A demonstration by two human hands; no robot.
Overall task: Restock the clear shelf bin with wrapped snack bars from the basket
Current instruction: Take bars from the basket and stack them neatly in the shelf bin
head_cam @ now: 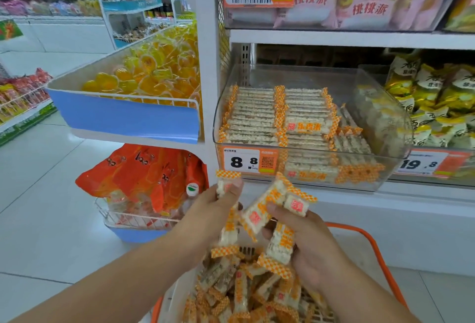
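Left hand [218, 209] fingers clamp one upright bar [229, 219]; right hand [305, 240] fingers clamp tilted bars [267, 209]

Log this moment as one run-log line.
left hand: holds snack bars | right hand: holds snack bars | over basket | clear bin: part filled

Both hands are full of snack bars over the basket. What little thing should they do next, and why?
Probably lift the bars up into the clear bin. The left hand and right hand each grip wrapped bars above the basket, and the bin's right side shows open room beside the neat rows.
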